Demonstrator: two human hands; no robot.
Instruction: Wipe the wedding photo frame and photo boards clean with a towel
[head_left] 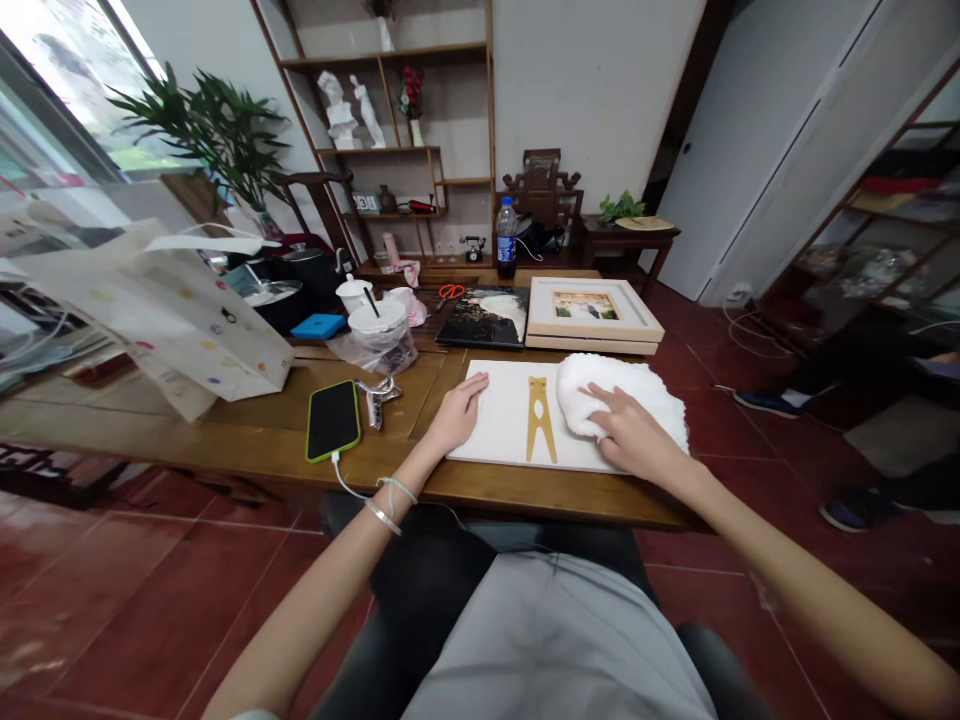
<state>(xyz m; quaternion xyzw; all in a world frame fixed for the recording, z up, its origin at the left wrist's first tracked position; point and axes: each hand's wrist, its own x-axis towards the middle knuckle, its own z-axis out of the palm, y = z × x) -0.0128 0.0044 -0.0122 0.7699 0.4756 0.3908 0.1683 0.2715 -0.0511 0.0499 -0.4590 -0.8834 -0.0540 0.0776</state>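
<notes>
A flat white board lies on the wooden table in front of me, close to its front edge. On the board's surface is a gold, A-shaped piece with two legs and an oval hole. My left hand rests along the board's left edge, fingers stretched out and holding nothing. A fluffy white cloth is bunched over the right part of the board and hides its right edge. My right hand presses into this cloth, fingers partly bent on it.
Behind the board lie a framed picture, a glossy black panel and orange-handled scissors. A bottle stands farther back. Leftward are a lidded cup, a charging phone and a paper bag. Another person's legs show at right.
</notes>
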